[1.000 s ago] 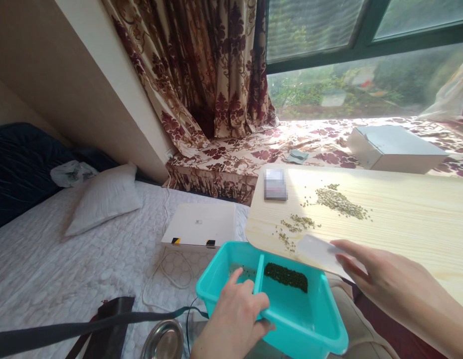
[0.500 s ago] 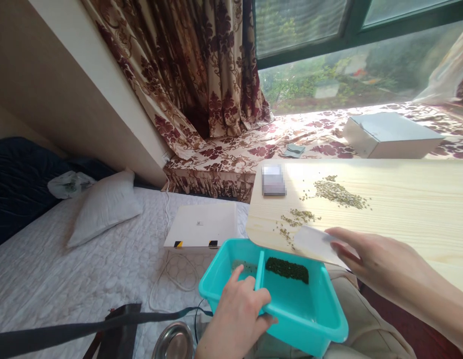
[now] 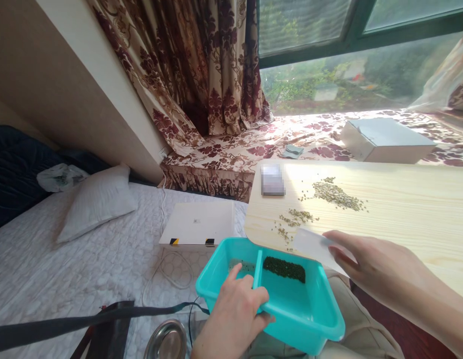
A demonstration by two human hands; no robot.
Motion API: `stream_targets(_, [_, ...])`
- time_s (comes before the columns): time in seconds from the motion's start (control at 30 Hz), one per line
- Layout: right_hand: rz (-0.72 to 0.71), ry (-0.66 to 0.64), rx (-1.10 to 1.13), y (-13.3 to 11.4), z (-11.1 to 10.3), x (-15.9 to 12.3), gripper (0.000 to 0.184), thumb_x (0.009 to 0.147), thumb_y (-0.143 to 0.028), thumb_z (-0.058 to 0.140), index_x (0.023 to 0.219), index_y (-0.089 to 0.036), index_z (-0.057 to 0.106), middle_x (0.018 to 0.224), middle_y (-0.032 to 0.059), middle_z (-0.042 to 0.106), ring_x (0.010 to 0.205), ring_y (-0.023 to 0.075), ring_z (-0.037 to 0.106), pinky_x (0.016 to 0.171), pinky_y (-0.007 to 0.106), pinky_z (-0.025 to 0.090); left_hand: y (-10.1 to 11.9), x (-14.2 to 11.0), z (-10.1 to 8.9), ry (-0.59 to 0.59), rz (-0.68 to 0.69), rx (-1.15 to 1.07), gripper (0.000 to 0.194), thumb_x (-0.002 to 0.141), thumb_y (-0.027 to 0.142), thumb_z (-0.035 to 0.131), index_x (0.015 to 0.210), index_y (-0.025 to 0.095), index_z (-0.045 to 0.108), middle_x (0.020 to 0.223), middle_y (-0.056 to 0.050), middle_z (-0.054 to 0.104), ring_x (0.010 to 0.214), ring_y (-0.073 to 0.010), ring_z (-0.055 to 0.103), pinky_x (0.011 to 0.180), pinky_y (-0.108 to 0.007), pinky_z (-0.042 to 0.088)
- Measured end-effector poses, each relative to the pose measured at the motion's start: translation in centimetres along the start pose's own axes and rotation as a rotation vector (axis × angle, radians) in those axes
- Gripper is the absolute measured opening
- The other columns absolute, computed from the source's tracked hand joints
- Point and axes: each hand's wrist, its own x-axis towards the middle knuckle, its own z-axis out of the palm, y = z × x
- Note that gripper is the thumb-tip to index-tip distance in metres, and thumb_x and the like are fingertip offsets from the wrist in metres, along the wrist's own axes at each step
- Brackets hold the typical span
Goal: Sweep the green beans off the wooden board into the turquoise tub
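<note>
A turquoise two-compartment plastic box (image 3: 321,299) sits below the wooden tabletop's edge. My left hand (image 3: 236,306) grips its near rim beside the divider, thumb outside and index finger reaching into the left compartment. Dark green beans (image 3: 284,269) fill the far end of the right compartment; a few small bits lie in the left one. My right hand (image 3: 369,259) pinches a thin white card (image 3: 311,244), lying low over the tabletop's near edge. Just left of the card are scattered greenish-yellow beans (image 3: 283,232), and a larger pile of beans (image 3: 336,194) lies farther back.
The light wooden tabletop (image 3: 410,209) carries a small blurred rectangular item (image 3: 273,179) at its left corner. A white flat box (image 3: 197,222) and a pillow (image 3: 96,207) rest on the bed. A metal bowl (image 3: 167,341) stands bottom left; another box (image 3: 388,139) is by the window.
The view has shifted slightly. Both hands keep nearly the same places, the left on the turquoise box and the right on the white card.
</note>
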Motion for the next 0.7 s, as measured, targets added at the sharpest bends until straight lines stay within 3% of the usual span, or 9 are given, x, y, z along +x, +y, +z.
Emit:
stream_targets(0.2, [0.015,-0.062,-0.009,-0.3,0.1,0.2,0.024,0.087,-0.030,0.048,0.089,-0.028,0.071,0.062,0.0031,0.071,0.051,0.0211,0.063,0.044,0.026,0.028,0.1,0.0,0.0,0.020,0.011,-0.020,0.023,0.080,0.036,0.088,0.083,0.022,0.071,0.078,0.003,0.062,0.084,-0.0200,0.067,0.118,-0.053,0.037])
stream_targets(0.47, [-0.014,-0.048,0.042,-0.7,0.1,0.4,0.025,0.089,-0.031,0.046,0.092,-0.027,0.070,0.064,0.0034,0.072,0.053,0.0215,0.064,0.047,0.027,0.031,0.3,0.0,-0.1,-0.001,0.007,0.006,0.024,0.081,0.038,0.088,0.082,0.022,0.070,0.078,0.002,0.062,0.085,-0.0199,0.066,0.119,-0.050,0.036])
stream_targets(0.7, [-0.051,-0.021,0.107,-1.0,0.6,0.4,0.024,0.089,-0.029,0.045,0.084,-0.027,0.068,0.059,0.0015,0.069,0.050,0.0189,0.062,0.046,0.027,0.031,0.2,0.0,0.0,0.010,0.006,-0.009,0.024,0.082,0.038,0.087,0.083,0.022,0.069,0.079,0.002,0.063,0.086,-0.0198,0.066,0.118,-0.051,0.036])
